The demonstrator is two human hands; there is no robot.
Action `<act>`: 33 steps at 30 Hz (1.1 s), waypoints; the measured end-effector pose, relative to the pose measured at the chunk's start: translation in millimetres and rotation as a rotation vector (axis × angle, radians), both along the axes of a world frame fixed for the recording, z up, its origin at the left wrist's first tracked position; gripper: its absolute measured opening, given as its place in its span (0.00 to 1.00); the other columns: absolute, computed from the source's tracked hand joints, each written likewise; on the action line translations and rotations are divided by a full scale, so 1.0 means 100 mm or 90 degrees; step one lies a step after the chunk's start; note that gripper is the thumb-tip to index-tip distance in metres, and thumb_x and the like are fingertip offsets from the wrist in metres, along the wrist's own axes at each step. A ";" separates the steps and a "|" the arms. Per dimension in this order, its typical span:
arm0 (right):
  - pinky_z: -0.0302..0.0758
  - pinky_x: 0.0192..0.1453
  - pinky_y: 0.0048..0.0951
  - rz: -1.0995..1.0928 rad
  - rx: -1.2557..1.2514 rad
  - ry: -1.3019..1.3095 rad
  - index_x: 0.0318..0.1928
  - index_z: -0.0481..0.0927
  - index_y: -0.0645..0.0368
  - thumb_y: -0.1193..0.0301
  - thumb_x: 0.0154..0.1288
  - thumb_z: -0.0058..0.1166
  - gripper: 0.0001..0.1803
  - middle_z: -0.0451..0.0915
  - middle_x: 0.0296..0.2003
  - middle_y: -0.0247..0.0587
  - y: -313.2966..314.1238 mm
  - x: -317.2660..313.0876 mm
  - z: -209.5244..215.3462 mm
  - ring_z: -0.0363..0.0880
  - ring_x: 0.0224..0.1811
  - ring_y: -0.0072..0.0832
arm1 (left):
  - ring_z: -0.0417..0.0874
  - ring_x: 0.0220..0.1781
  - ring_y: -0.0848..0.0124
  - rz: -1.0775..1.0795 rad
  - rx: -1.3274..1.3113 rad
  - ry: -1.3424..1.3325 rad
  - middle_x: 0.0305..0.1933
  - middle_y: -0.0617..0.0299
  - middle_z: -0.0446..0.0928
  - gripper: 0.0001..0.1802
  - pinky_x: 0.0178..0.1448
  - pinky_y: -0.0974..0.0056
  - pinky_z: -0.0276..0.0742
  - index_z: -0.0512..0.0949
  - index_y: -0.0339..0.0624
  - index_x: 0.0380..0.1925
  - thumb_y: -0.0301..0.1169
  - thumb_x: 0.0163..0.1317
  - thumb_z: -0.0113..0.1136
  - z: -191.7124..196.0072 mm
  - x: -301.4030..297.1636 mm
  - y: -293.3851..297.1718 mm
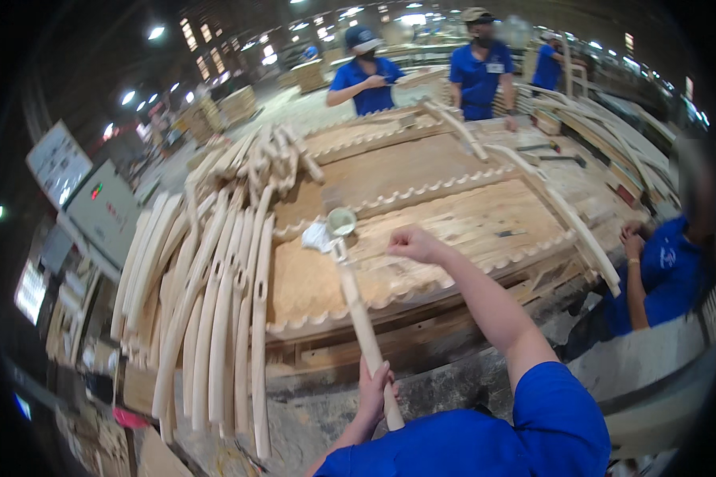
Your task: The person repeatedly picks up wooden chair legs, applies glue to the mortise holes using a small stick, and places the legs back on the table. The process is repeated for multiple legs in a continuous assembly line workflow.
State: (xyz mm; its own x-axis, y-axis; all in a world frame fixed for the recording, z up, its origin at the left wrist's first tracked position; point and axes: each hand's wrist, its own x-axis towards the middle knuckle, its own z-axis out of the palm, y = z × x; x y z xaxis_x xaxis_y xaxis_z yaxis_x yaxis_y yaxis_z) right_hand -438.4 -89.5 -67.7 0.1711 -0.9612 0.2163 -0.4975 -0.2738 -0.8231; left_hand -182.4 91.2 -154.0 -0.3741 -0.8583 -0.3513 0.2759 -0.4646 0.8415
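My left hand [374, 391] is wrapped round the lower part of a long pale wooden chair leg or rail [359, 314], which slants away from me over the table's near edge. A slot is cut near its far end. Just beyond that end stands a small round cup [341, 222] with pale contents, beside a crumpled white cloth [317, 236]. My right hand [415, 244] is raised over the worktable to the right of the cup, fingers curled together. Whatever it may hold is too small to see.
Many similar wooden pieces [215, 318] lie piled on the left. Scalloped wooden strips [429, 191] cross the worktable. A hammer [565, 159] lies at the far right. Co-workers in blue [664, 270] stand right and beyond the table. A grey control box [103, 211] stands left.
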 end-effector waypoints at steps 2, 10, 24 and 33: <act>0.71 0.33 0.23 0.073 0.070 -0.127 0.33 0.81 0.60 0.65 0.63 0.55 0.11 0.79 0.26 0.31 0.29 -0.26 -0.02 0.72 0.30 0.15 | 0.69 0.14 0.70 -0.004 -0.043 -0.007 0.26 0.60 0.68 0.23 0.15 0.65 0.69 0.56 0.54 0.53 0.31 0.61 0.53 -0.01 -0.10 -0.03; 0.64 0.25 0.18 -0.105 0.139 -0.507 0.39 0.75 0.60 0.71 0.65 0.52 0.06 0.72 0.25 0.30 1.96 -1.07 -0.35 0.68 0.23 0.16 | 0.75 0.22 0.68 0.055 -0.244 0.056 0.34 0.57 0.70 0.24 0.20 0.63 0.74 0.58 0.46 0.48 0.24 0.52 0.56 0.42 -0.76 -0.23; 0.60 0.19 0.14 -0.602 -0.024 -0.579 0.36 0.74 0.57 0.75 0.63 0.52 0.02 0.74 0.22 0.30 4.57 -2.63 -0.53 0.66 0.18 0.12 | 0.73 0.28 0.69 -0.080 -0.281 0.082 0.35 0.57 0.69 0.21 0.29 0.65 0.75 0.62 0.42 0.44 0.23 0.48 0.52 0.77 -3.97 -0.92; 0.62 0.20 0.14 -0.698 -0.014 -0.534 0.36 0.75 0.60 0.76 0.62 0.52 0.03 0.73 0.21 0.29 5.20 -2.92 -0.61 0.66 0.18 0.12 | 0.70 0.43 0.61 -0.057 -0.294 -0.097 0.42 0.47 0.66 0.29 0.47 0.56 0.69 0.56 0.34 0.51 0.26 0.48 0.53 0.53 -5.35 -1.30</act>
